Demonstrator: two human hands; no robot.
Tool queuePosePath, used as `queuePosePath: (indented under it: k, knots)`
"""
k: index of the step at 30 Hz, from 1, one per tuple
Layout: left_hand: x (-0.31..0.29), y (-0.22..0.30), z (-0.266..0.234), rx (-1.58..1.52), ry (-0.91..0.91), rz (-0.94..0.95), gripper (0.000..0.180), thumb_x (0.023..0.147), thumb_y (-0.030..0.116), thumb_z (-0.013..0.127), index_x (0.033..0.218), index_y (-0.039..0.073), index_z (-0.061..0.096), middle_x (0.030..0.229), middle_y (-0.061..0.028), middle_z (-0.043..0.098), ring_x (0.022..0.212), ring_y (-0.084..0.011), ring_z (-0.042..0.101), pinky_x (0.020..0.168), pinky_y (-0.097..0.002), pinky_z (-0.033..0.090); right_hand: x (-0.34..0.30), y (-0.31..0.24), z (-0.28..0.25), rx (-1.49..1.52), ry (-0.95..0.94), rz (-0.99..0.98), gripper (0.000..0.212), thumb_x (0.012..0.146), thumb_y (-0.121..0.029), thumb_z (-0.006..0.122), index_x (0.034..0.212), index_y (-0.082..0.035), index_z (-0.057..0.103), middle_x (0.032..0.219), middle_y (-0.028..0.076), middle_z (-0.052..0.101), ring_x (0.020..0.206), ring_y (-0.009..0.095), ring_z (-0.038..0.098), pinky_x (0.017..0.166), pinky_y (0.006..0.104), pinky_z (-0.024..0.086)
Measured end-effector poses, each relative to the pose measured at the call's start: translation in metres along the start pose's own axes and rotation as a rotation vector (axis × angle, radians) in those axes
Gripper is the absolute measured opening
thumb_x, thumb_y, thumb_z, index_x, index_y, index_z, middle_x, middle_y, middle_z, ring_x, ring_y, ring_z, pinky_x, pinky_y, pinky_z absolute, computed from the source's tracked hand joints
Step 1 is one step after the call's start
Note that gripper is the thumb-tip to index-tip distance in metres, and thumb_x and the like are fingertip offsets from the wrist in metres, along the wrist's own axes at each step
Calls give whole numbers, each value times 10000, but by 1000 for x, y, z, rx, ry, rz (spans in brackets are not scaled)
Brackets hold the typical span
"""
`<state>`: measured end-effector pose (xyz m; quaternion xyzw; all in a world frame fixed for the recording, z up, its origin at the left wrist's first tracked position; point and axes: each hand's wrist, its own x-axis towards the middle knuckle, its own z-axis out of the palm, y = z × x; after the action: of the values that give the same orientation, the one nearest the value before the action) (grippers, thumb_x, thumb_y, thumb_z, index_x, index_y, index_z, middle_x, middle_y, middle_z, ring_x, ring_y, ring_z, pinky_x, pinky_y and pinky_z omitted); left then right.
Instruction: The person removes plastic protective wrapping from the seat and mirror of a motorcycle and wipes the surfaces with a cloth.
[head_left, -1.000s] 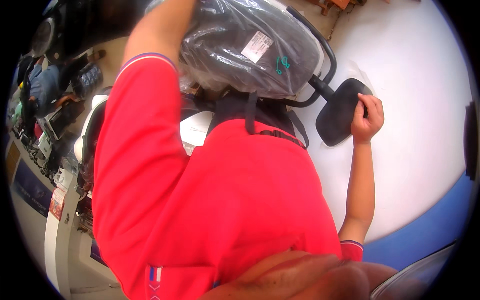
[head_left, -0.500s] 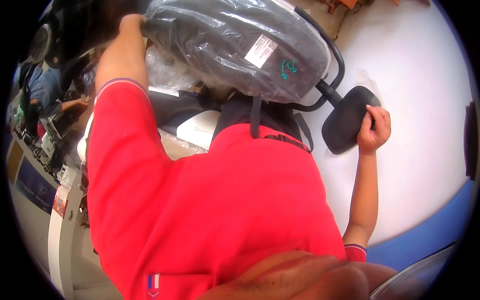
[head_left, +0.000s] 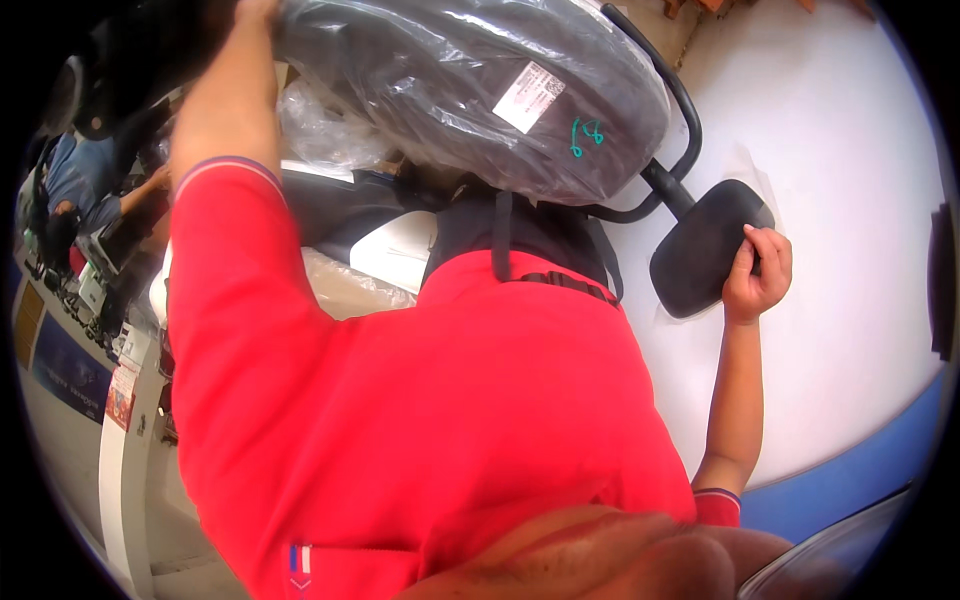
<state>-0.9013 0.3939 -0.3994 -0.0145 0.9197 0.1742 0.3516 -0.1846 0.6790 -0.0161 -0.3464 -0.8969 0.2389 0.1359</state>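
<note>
A long dark seat (head_left: 470,85) under clear plastic lies across the top of the view, with a white label and green handwriting on it. From its right end, a black metal bar carries a rounded black backrest pad (head_left: 705,245). My right hand (head_left: 758,278) is closed on the pad's right edge, fingers curled over it. My left hand (head_left: 257,10) is by the seat's far left end at the top of the view; its fingers are hidden.
A black tube rail (head_left: 690,115) curves round the seat's right end. White and black bodywork (head_left: 395,250) and crumpled clear plastic (head_left: 325,130) are below the seat. A co-worker in blue (head_left: 85,180) is at far left. A white wall (head_left: 850,230) stands at right.
My left arm has shifted up and slightly left, its hand nearer the top edge. The seat and the pad with my right hand sit slightly farther right in the view.
</note>
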Motion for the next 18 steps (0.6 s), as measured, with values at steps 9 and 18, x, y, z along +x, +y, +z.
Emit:
queuePosePath:
  k: [9, 18]
  knots:
    - [-172, 246, 151, 468, -119, 613, 414, 765, 464, 761, 760, 51, 731, 717, -200, 649, 610, -303, 591, 645, -405, 496, 0, 3, -1, 7, 21, -16, 188, 757, 110, 591, 895, 17, 679, 803, 101, 606, 700, 204, 568, 608, 273, 452]
    - [-479, 221, 275, 197, -157, 1364, 162, 766, 107, 568, 871, 95, 691, 825, -119, 620, 788, -342, 649, 673, -440, 533, 3, 1, 0, 51, 74, -38, 177, 735, 105, 614, 861, 1, 683, 789, 87, 608, 659, 194, 569, 570, 272, 444]
